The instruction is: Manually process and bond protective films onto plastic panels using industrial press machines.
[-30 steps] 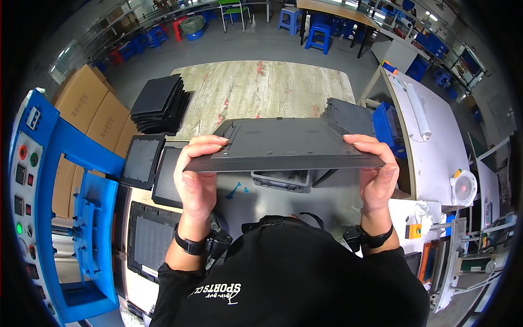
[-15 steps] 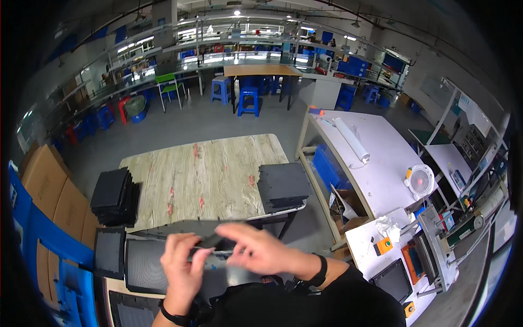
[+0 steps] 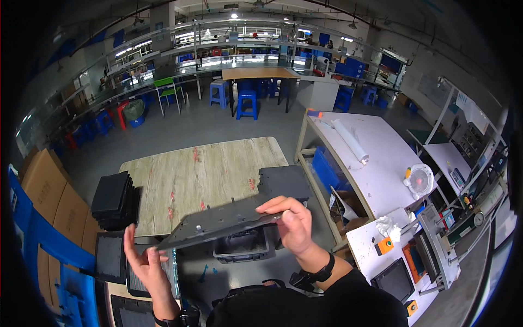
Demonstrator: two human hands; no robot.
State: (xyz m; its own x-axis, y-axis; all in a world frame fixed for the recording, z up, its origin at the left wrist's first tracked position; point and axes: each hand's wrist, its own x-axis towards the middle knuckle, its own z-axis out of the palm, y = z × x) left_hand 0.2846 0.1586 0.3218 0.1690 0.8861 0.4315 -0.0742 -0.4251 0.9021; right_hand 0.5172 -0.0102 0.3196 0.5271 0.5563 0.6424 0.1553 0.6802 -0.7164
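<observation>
A thin dark grey panel [image 3: 220, 220] with small notches and tabs along its edge is held up in front of me, tilted and seen nearly edge-on. My left hand [image 3: 146, 266] grips its left end, thumb on the near edge and fingers stretched up. At the other end, my right hand [image 3: 294, 222] pinches the corner between thumb and fingers. Beyond the panel stands a wood-patterned table [image 3: 163, 158]. It bears a stack of black panels [image 3: 111, 196] on the left and a dark grey stack [image 3: 283, 181] on the right, partly covered by the held panel.
Under the held panel a dark crate [image 3: 242, 248] sits low down. More black framed panels [image 3: 110, 255] lie at left, beside cardboard boxes [image 3: 60, 199]. To the right is a white workbench [image 3: 376, 141] with a roll [image 3: 350, 140] and a small fan [image 3: 419, 181].
My hands have moved apart, the left one leftward and the right one rightward. The panel, earlier mostly hidden between them, now stretches across the view, and the crate below shows.
</observation>
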